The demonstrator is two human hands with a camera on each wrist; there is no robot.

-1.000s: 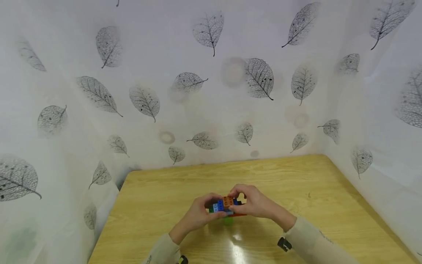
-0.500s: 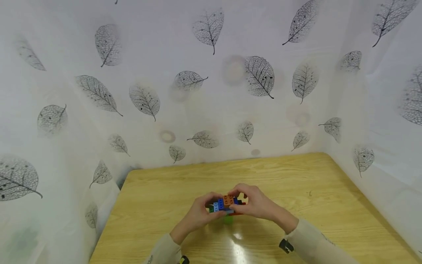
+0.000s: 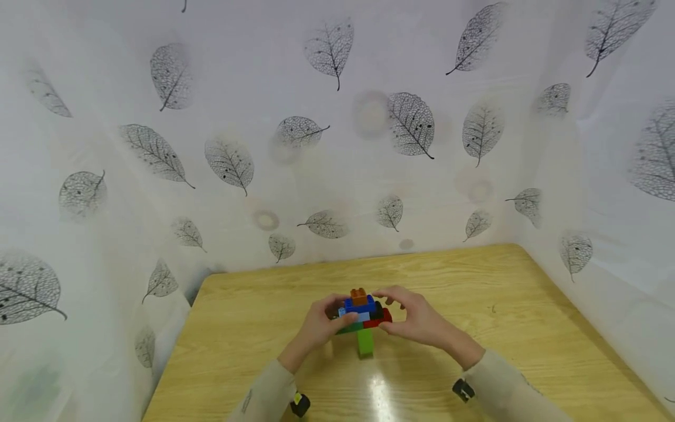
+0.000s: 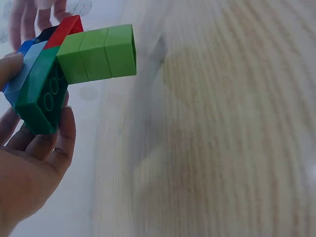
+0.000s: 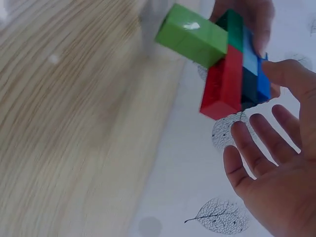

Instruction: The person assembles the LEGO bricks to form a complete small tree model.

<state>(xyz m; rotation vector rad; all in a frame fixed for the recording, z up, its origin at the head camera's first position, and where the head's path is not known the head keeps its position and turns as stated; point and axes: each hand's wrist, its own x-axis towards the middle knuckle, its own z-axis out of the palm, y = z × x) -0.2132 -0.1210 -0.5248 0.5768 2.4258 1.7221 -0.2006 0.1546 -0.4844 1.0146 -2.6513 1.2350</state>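
Observation:
A build of toy building bricks is between my two hands. An orange brick [image 3: 359, 297] tops it, above a blue brick [image 3: 360, 305]. Below come light blue [image 3: 363, 317] and black bricks, then a dark green brick [image 4: 43, 94] beside a red brick [image 5: 222, 89]. A light green column of stacked bricks [image 3: 365, 343] extends down from the underside. My left hand [image 3: 318, 323] grips the build's left end, thumb on the light blue brick. My right hand [image 3: 416, 316] is spread around the right end, fingers apart from the bricks; whether its thumb touches them I cannot tell.
The build is over a wood-grain table [image 3: 253, 351], whose surface reflects a bright light near the front. A pale sheet with a leaf print [image 3: 327, 176] encloses the table's back and sides. A dark strap-like piece [image 3: 463, 390] is at the right sleeve.
My right hand has let go of the orange brick and spread its fingers. The build has tipped more upright and risen slightly, showing more of the light green column. The left hand keeps its grip.

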